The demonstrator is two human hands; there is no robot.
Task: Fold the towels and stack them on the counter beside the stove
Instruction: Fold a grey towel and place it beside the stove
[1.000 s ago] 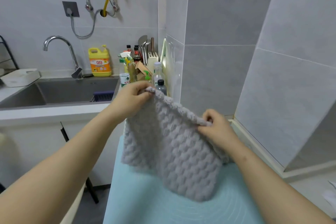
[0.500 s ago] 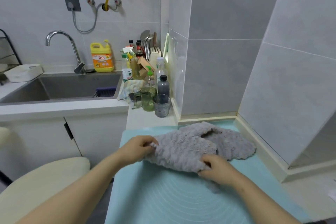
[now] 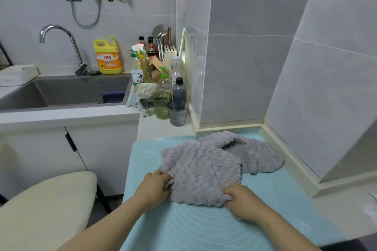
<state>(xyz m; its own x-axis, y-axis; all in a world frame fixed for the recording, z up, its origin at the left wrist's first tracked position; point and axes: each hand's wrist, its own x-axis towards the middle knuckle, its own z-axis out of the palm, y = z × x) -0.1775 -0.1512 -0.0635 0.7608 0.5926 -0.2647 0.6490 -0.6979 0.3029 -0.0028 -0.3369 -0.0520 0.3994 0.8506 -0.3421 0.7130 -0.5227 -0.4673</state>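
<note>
Obs., head view. Grey plush towel (image 3: 204, 169) lies rumpled on the pale blue silicone mat (image 3: 204, 232), which covers the near part of the white tabletop (image 3: 161, 128). I see the towel's near part lapped over its far part; the far part reaches close to the tiled corner, with a raised fold at its back edge.

Left grip (image 3: 155, 187): narrow, fingers curled round the towel's near-left corner, hand low on the mat.

Right grip (image 3: 242, 201): narrow, fingers bunched on the towel's near-right edge, also low on the mat. A little grey cloth shows under this hand; I cannot tell how much is tucked there.

Both forearms come in from the bottom edge, bare.

Surroundings: beyond the mat, on the tabletop, a green ribbed cup (image 3: 162, 104) stands just beside a grey glass (image 3: 177, 112), and a dark bottle (image 3: 179, 90) stands behind the glass. A striped cloth (image 3: 142, 91) lies left of the cup, beside the sink (image 3: 71, 91). Behind the sink are a chrome tap (image 3: 61, 34) and a yellow detergent bottle (image 3: 107, 57). A cream padded seat (image 3: 40, 210) sits at lower left, below the tabletop
</note>
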